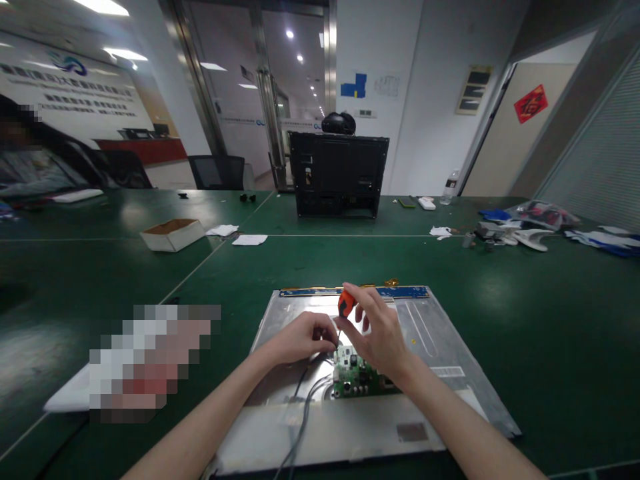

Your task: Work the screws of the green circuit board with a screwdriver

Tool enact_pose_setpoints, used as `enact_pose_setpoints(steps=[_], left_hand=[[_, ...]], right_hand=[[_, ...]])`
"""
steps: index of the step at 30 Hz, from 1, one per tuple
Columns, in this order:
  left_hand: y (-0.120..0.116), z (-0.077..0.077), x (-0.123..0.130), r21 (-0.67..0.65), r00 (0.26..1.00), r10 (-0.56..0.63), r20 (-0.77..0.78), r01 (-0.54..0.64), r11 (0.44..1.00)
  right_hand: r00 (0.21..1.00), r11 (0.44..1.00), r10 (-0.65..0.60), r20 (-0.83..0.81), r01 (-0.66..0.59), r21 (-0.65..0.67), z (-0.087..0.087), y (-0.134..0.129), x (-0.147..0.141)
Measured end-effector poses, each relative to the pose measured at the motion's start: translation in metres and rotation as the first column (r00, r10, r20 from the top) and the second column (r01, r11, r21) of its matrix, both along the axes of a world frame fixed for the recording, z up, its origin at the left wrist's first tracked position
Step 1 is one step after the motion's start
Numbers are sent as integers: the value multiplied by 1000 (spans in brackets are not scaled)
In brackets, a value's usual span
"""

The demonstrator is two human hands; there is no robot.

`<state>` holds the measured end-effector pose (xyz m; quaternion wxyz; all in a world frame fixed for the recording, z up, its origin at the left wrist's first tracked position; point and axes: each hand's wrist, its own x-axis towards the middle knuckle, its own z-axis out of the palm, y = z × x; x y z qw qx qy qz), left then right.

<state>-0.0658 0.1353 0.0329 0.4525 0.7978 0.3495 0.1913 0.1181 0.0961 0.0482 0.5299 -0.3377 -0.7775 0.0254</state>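
A silver metal display panel (pixel 440 333) lies flat on the green table in front of me, with a blue strip along its far edge. A small green circuit board (pixel 353 380) sits on it, with grey cables (pixel 300 413) running toward me. My right hand (pixel 380 333) grips a screwdriver with an orange handle (pixel 345 303), held upright with its tip down at the board's far edge. My left hand (pixel 305 337) pinches at the screwdriver's tip, fingers closed beside the board; what it pinches is too small to see.
A black monitor housing (pixel 340 173) stands upright at the table's far side. An open cardboard box (pixel 173 233) and white papers (pixel 250 239) lie far left. Plastic bags and parts (pixel 525 230) clutter the far right. A blurred patch covers something white near left.
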Motion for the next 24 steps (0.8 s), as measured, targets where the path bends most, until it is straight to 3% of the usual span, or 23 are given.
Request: enact_pose_setpoints(steps=[24], left_hand=[[-2,1,1,15,1000,-9,4,9,1000]], right_hand=[[1000,1000,20,-5,-20,-2,1,-2,-2]])
